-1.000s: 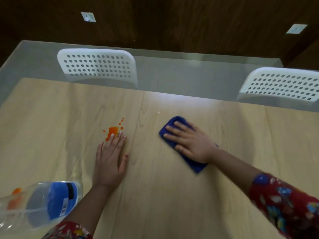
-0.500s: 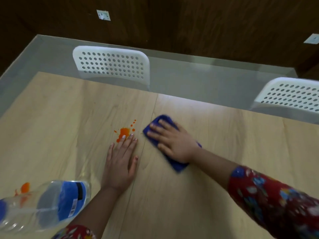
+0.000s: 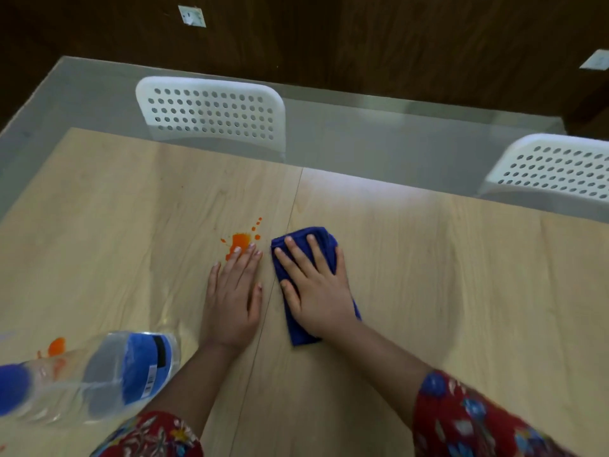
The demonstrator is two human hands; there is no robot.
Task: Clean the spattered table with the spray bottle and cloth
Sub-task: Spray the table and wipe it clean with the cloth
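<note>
Blue cloth (image 3: 304,245) lies under right hand (image 3: 318,291) — beside the left hand (image 3: 232,300).

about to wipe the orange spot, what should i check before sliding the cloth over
1. Cloth under control: ok. The right hand lies flat on the blue cloth.
2. Cloth close to the target: ok. It sits just right of the orange spatter, with bare table between them.
3. Wiping path free: not ok. The left hand lies flat with its fingers at the spatter's near edge.
4. Spatter already sprayed: cannot tell.
5. Nothing else to clean: not ok. A second orange spot shows beside the bottle.
</note>
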